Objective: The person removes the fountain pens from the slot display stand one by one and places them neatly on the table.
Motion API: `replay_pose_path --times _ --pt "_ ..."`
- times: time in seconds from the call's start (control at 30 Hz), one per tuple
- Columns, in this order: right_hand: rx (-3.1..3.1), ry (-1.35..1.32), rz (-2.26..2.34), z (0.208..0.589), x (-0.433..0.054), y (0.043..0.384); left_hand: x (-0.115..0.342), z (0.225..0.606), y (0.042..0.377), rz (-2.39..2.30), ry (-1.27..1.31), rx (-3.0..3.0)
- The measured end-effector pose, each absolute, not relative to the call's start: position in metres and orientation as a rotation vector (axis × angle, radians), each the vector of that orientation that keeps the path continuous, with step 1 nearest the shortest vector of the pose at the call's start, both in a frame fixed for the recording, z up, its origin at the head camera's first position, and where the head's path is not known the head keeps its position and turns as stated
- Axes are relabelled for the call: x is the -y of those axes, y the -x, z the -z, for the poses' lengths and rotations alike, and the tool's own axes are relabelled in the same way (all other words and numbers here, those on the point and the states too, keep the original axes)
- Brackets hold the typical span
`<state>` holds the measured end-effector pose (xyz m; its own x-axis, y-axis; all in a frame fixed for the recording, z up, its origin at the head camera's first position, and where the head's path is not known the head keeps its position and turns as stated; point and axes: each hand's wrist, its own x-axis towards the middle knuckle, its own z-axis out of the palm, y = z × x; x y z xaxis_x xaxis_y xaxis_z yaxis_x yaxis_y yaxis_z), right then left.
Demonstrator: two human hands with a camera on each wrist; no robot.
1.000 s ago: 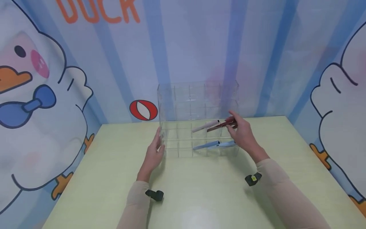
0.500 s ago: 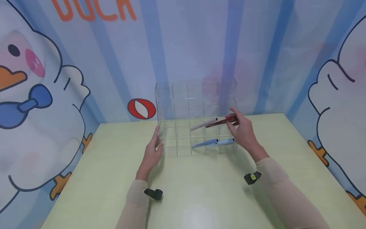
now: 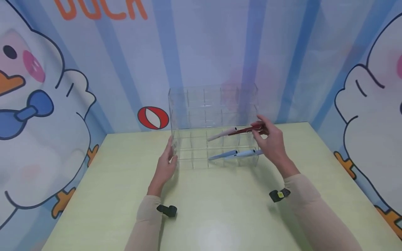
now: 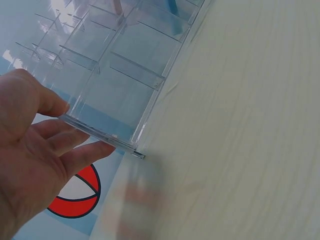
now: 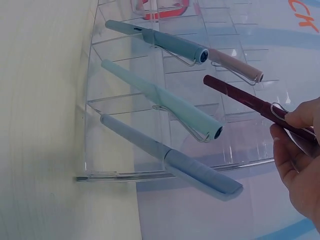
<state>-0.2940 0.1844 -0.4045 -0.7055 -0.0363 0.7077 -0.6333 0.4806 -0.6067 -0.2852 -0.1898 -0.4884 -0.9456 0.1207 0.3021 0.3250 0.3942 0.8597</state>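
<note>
My left hand (image 3: pixel 164 167) grips the left side wall of a clear acrylic pen rack (image 4: pixel 132 72), thumb on one face and fingers on the other. In my right hand (image 3: pixel 271 141) a dark red pen (image 5: pixel 240 97) is pinched near its clip, over the upper part of the rack at the right. A pale pink pen (image 5: pixel 235 64) lies in the upper row beside it. Along the lower row rest a blue pen (image 5: pixel 175 45), a light mint-blue pen (image 5: pixel 175 107) and a grey-blue pen (image 5: pixel 200 172), the last nearest the rack's right end.
The rack stands on a pale wood-grain table (image 3: pixel 201 209), close to a printed blue backdrop (image 3: pixel 207 45) with cartoon ducks. Thin clear dividers (image 4: pixel 137 70) split the rack into small compartments. Small black cameras are strapped at both wrists.
My right hand has shifted slightly right relative to the rack, and the dark red pen now lies flatter. My left hand keeps its grip on the rack. The head view has drifted a little.
</note>
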Motion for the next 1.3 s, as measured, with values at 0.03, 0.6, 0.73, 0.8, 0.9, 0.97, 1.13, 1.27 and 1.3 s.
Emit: replay_pose_path --times 0.03,0.6,0.73,0.8,0.9,0.97,1.13,1.27,1.3 --pt "2.092 -0.545 -1.224 0.404 -0.185 0.293 0.190 0.488 0.285 1.578 0.397 2.461" --pt "2.062 -0.442 -1.250 0.394 -0.205 0.275 0.188 0.488 0.283 1.547 0.307 2.515" --pt "2.073 -0.413 -1.262 0.390 -0.208 0.267 0.187 0.489 0.283 1.560 0.323 2.501" --pt "2.068 -0.397 -1.261 0.388 -0.209 0.262 0.187 0.489 0.283 1.567 0.331 2.495" --pt "2.036 -0.390 -1.256 0.385 -0.211 0.257 0.188 0.490 0.283 1.578 0.340 2.483" --pt "1.994 -0.394 -1.260 0.383 -0.212 0.255 0.188 0.489 0.283 1.581 0.348 2.478" --pt "1.879 -0.425 -1.305 0.380 -0.213 0.250 0.188 0.488 0.284 1.584 0.355 2.475" --pt "1.810 -0.431 -1.340 0.379 -0.213 0.246 0.187 0.489 0.283 1.587 0.347 2.479" --pt "1.797 -0.425 -1.339 0.378 -0.212 0.244 0.187 0.490 0.283 1.587 0.348 2.477"
